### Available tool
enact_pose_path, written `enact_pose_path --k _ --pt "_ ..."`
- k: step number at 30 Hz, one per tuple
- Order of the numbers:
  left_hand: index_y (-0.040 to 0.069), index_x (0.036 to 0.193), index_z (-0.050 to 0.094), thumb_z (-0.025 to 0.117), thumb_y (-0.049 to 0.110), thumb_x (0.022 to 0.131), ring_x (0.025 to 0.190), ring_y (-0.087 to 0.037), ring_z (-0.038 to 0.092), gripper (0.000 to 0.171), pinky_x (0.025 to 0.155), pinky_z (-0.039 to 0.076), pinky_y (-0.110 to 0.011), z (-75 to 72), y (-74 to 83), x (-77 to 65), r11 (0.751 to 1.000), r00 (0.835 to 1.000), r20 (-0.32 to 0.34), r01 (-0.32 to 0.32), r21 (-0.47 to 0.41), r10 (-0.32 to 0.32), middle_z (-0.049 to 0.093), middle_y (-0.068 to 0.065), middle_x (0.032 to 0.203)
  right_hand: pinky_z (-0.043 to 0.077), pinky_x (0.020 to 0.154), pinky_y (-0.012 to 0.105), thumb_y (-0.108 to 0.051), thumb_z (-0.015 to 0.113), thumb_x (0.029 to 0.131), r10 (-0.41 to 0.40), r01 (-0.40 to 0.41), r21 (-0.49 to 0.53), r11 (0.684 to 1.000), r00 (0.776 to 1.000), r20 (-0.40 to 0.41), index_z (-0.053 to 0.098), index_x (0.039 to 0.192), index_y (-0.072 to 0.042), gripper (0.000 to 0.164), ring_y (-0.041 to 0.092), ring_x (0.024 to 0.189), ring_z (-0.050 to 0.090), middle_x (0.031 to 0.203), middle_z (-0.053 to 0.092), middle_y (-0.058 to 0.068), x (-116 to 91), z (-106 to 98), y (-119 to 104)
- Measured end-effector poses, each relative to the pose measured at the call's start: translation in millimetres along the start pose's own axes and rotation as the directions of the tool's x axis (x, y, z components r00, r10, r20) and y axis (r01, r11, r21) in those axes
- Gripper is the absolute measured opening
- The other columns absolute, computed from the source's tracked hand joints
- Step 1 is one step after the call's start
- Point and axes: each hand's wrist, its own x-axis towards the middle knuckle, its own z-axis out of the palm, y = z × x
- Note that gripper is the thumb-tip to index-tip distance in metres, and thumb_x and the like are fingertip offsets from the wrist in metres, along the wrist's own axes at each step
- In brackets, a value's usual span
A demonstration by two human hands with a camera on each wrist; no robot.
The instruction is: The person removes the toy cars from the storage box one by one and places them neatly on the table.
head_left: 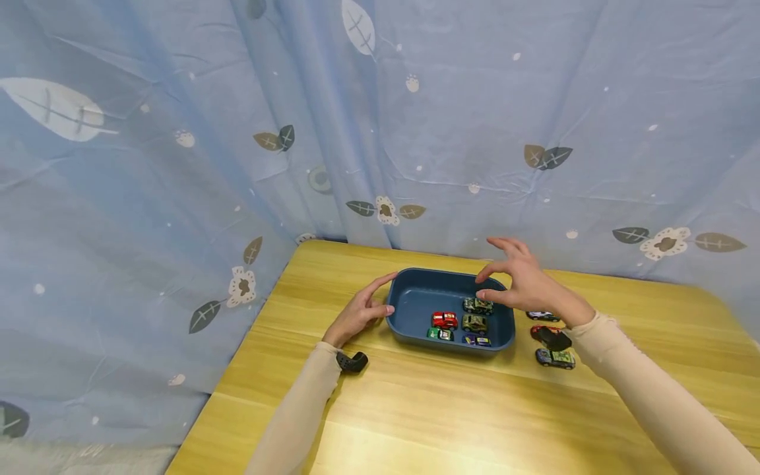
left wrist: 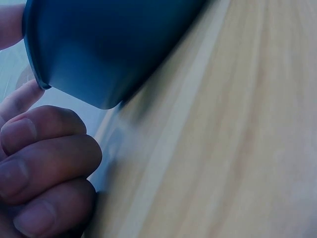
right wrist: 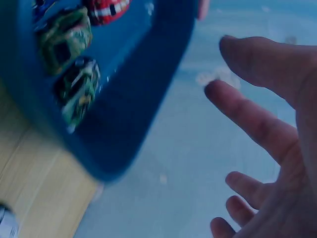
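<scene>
A dark blue rectangular bin [head_left: 415,318] stands on the table with several small toy cars inside. Among them are a red toy car [head_left: 444,320] and an olive camouflage one [head_left: 474,324]. At the bin's left end my left hand [head_left: 355,318] touches the rim with outstretched index finger and thumb; its other fingers [left wrist: 49,153] are folded in below, off the bin. My right hand [head_left: 525,282] hovers over the bin's far right corner, fingers and thumb spread apart with nothing between them. A dark green camouflage toy car [head_left: 478,305] lies just below its thumb.
Right of the bin, three toy cars sit in a column: a white-and-dark car [head_left: 543,316], a red car [head_left: 541,330] partly hidden by the right wrist's black strap mount, and a green-blue car [head_left: 555,358]. A patterned blue curtain [head_left: 463,132] hangs behind the wooden table [head_left: 415,402].
</scene>
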Motion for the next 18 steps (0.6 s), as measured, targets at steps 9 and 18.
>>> enact_pose_path --k 9,18 --pt "0.031 0.166 0.038 0.067 0.013 0.103 0.043 -0.017 0.028 0.071 0.046 0.028 -0.028 1.7 -2.5 -1.3 1.000 1.000 0.014 0.007 -0.015 -0.007 0.034 0.004 0.052 0.026 0.114 0.081 -0.036 0.090 0.085 -0.098 0.110 -0.079 0.991 0.984 0.149 0.083 0.091 -0.025 0.014 0.061 0.153 0.020 0.165 0.032 0.035 28.8 42.0 -13.3" --pt "0.029 0.165 0.039 0.068 0.013 0.102 0.043 -0.018 0.027 0.071 0.047 0.027 -0.027 1.2 -1.1 -0.5 1.000 1.000 0.006 0.013 -0.011 -0.013 0.034 0.003 0.052 0.029 0.111 0.083 -0.040 0.093 0.080 -0.063 0.095 -0.111 0.989 0.964 0.258 0.082 0.089 -0.030 0.018 0.059 0.155 0.018 0.168 0.029 0.033 41.3 62.7 -18.8"
